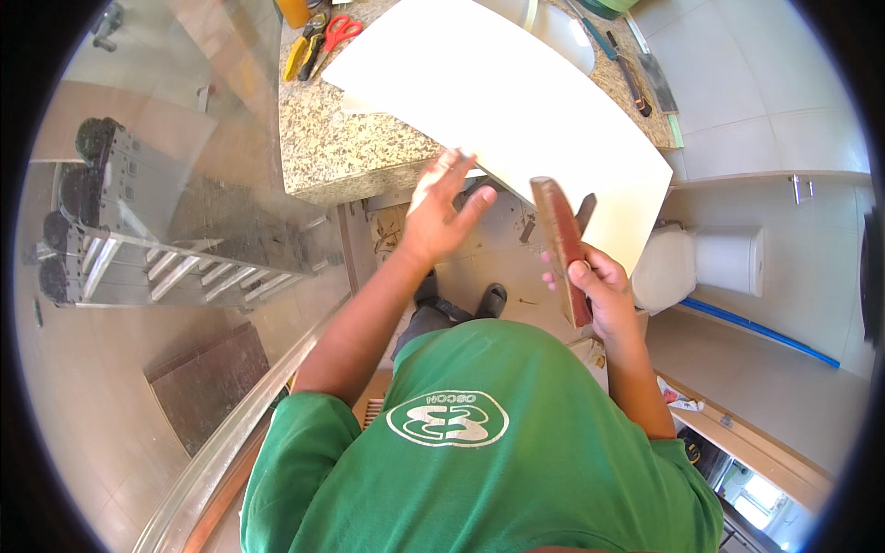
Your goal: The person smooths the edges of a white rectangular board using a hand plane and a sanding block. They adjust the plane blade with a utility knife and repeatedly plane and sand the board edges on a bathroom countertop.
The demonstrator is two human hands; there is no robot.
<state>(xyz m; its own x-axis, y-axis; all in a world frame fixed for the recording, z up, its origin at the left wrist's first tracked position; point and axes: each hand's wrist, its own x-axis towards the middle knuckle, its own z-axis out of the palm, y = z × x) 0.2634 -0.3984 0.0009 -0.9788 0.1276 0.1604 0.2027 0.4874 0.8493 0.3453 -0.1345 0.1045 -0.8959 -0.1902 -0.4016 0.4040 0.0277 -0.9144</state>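
A large white sheet point(516, 101) lies across the speckled stone counter point(346, 152), its near edge reaching out toward me. My left hand point(444, 207) has its fingers spread at that near edge; whether the fingertips touch it I cannot tell. In my right hand point(599, 286) is a long sanding block point(559, 244) with a reddish-brown face, held upright by its lower part, thumb on the front. It stands in front of the sheet's right part. Behind the block, a dark narrow shape point(585, 212) shows against the white; its kind is unclear.
Red-handled scissors point(342, 32) and yellow-and-black pliers point(300, 57) lie at the counter's far left. A dark-handled tool point(631, 83) lies at the back right. Glass and a ladder point(175, 263) are on the left, a toilet point(668, 267) and blue pipe point(756, 332) on the right.
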